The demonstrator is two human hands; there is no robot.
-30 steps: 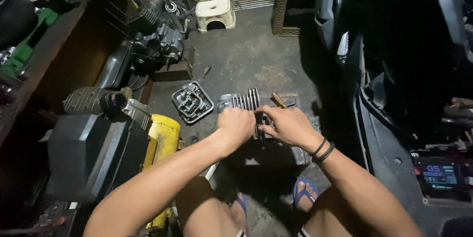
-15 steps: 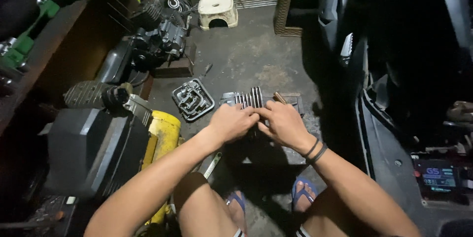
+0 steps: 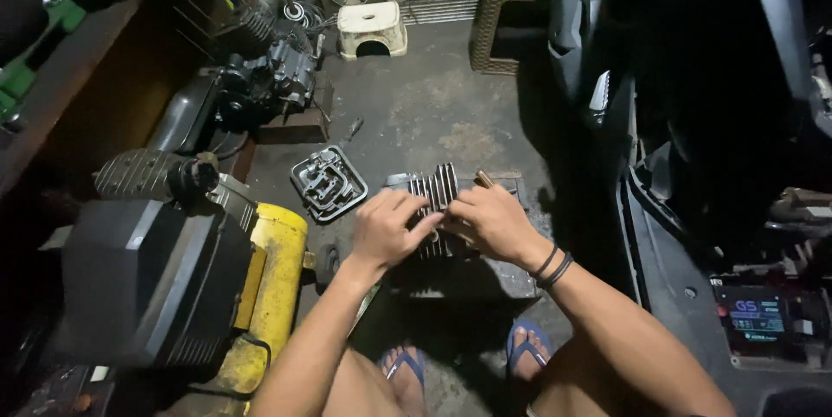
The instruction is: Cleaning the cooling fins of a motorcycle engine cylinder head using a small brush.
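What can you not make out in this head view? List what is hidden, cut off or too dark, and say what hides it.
- Finned cylinder: its near half is hidden under the left hand and right hand.
- What the fingertips grip: covered by the hands themselves.
- Block under the cylinder: its front is lost in shadow.
- Small screen: too small to read.
- Dark machine: cut off by the left edge, detail lost in darkness.

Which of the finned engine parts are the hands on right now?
The finned cylinder on the block between both hands, not the finned part left by the yellow machine.
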